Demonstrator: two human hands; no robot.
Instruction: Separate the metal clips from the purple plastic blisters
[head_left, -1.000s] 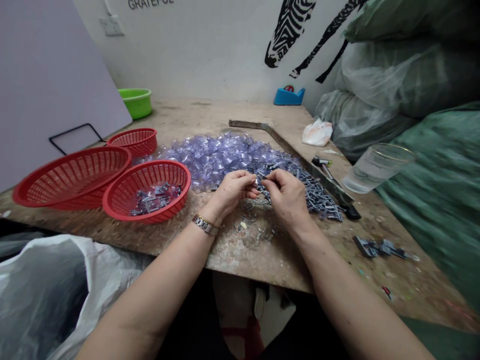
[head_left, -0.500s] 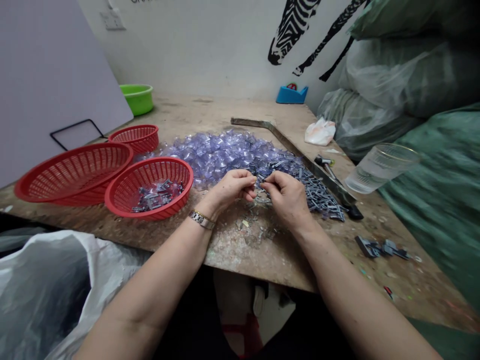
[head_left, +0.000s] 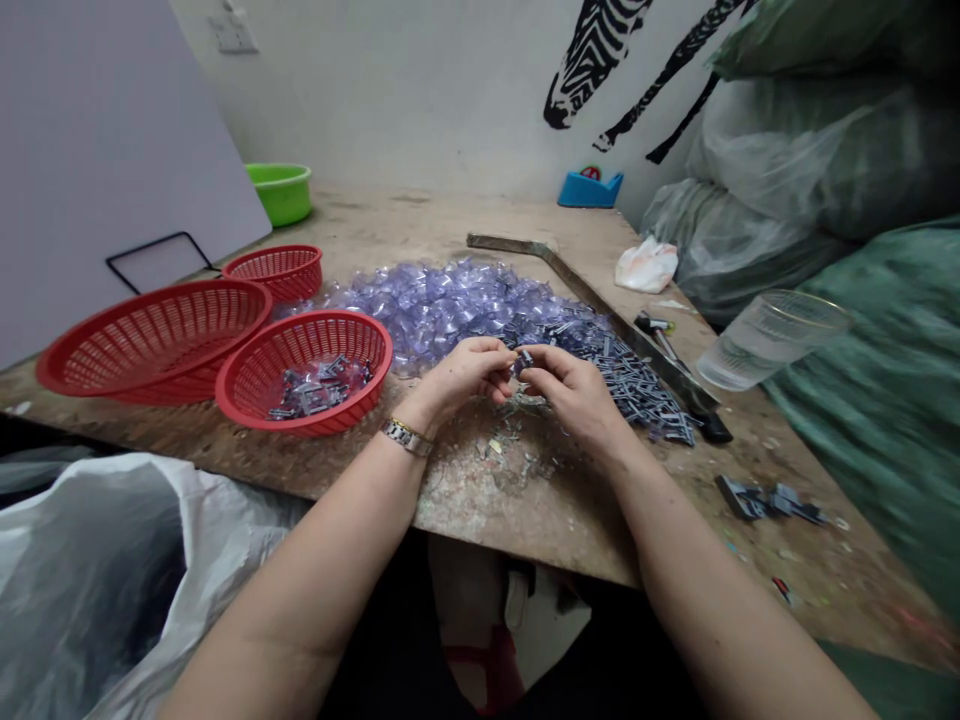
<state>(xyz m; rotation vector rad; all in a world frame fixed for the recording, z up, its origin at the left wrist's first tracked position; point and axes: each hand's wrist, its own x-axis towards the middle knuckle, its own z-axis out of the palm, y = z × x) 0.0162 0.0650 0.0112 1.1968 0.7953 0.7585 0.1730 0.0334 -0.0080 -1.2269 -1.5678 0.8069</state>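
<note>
Over the front of the table, my left hand (head_left: 474,370) and my right hand (head_left: 571,388) meet at the fingertips. Between them is a small dark grey plastic part (head_left: 523,362), pinched by both; its exact shape is partly covered by the fingers. Behind my hands spreads a heap of clear purplish plastic pieces (head_left: 442,300). Slim grey plastic parts (head_left: 649,395) lie piled to the right of my right hand. To the left, a red basket (head_left: 232,400) holds several grey and clear parts (head_left: 319,388).
Two more red baskets, a large one (head_left: 82,365) and a small one (head_left: 274,262), stand at the left. A bent metal bar (head_left: 585,295) borders the pile. Near the right edge stand a clear cup (head_left: 765,345) and some grey blocks (head_left: 769,500). Green sacks (head_left: 885,370) rise beyond.
My fingertips have come closer together, and the grey part between them shows more plainly. My right fingers are straighter. The whole view has shifted slightly.
</note>
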